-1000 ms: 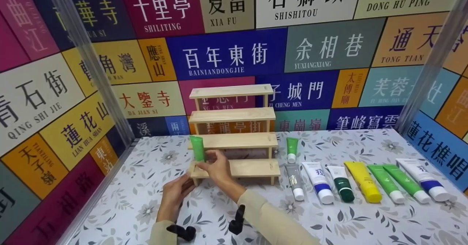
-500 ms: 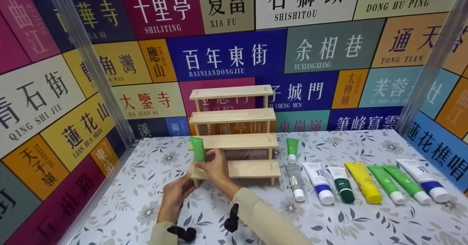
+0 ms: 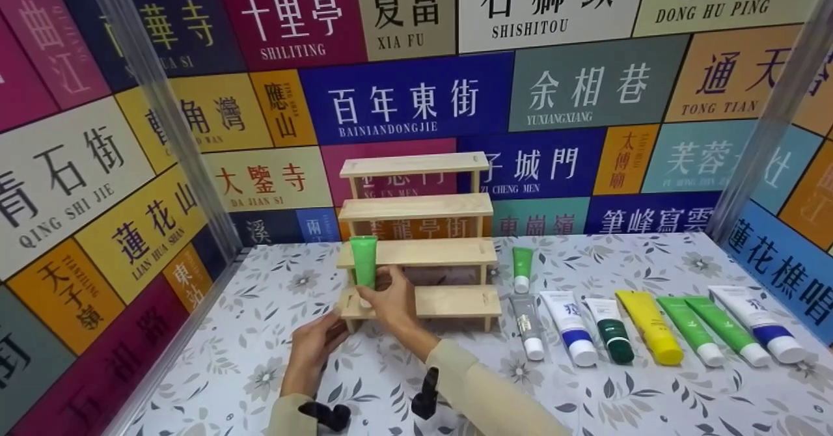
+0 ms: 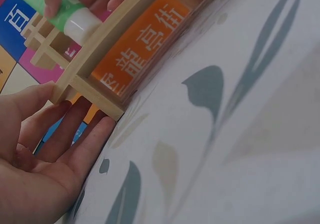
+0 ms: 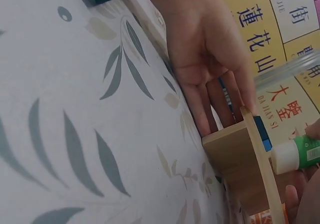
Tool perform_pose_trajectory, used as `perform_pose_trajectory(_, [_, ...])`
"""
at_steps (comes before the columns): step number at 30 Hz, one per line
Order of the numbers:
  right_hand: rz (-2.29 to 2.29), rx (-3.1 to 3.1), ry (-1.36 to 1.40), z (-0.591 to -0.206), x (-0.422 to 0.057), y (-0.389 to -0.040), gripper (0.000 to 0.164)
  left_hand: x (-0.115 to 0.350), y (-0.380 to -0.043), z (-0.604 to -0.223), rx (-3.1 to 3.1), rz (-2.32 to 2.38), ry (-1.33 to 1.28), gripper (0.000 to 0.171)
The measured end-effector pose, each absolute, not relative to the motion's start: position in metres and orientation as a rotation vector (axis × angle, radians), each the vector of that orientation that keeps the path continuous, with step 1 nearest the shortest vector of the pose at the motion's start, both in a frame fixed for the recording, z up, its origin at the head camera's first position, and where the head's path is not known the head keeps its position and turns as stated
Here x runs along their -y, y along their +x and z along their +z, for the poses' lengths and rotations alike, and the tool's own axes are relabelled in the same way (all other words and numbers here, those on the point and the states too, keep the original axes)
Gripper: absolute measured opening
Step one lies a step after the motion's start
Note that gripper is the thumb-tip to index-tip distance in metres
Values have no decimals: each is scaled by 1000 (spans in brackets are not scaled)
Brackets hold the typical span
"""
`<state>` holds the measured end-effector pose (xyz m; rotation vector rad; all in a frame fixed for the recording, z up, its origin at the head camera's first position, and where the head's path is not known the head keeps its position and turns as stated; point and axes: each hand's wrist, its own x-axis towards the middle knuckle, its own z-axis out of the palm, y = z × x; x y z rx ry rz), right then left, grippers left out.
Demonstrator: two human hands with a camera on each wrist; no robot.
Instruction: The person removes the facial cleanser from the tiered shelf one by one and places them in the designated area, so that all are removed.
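Observation:
A tiered wooden stand point(image 3: 423, 252) rises in steps at the middle of the table. My left hand point(image 3: 311, 348) holds the left end of its lowest step; in the left wrist view the thumb lies at the board's edge and the fingers reach the leg below. My right hand point(image 3: 395, 300) pinches a green tube point(image 3: 364, 259) with thumb and fingers near its white cap point(image 4: 82, 26). The tube stands nearly upright, cap down, at the left part of the lowest step. In the right wrist view the cap is close to the board; whether it touches is hard to tell.
Right of the stand a small green tube point(image 3: 522, 268) stands on its cap. Several tubes lie in a row, among them a grey one point(image 3: 526, 325), a yellow one point(image 3: 649, 325) and a white-and-blue one point(image 3: 568, 325). Clear posts point(image 3: 761, 136) flank the table before a signboard wall.
The green tube has shifted slightly right along the lowest step and straightened, its broad face now turned forward. My right hand moved with it; my left hand stays on the stand.

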<state>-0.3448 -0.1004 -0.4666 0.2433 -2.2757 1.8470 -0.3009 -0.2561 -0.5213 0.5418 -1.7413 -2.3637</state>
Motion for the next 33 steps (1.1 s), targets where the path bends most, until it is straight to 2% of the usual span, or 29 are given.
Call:
perform_pose_trajectory(9, [2142, 2183, 398, -453, 77, -328, 38, 255, -299, -519, 1756, -2346, 551, 51])
perform_pose_trajectory(20, [2621, 1948, 441, -443, 26, -332, 61, 253, -299, -520, 1744, -2358, 529, 53])
perform_pose_trajectory(33, [2830, 1828, 473, -452, -34, -341, 61, 253, -297, -520, 1774, -2351, 527, 52])
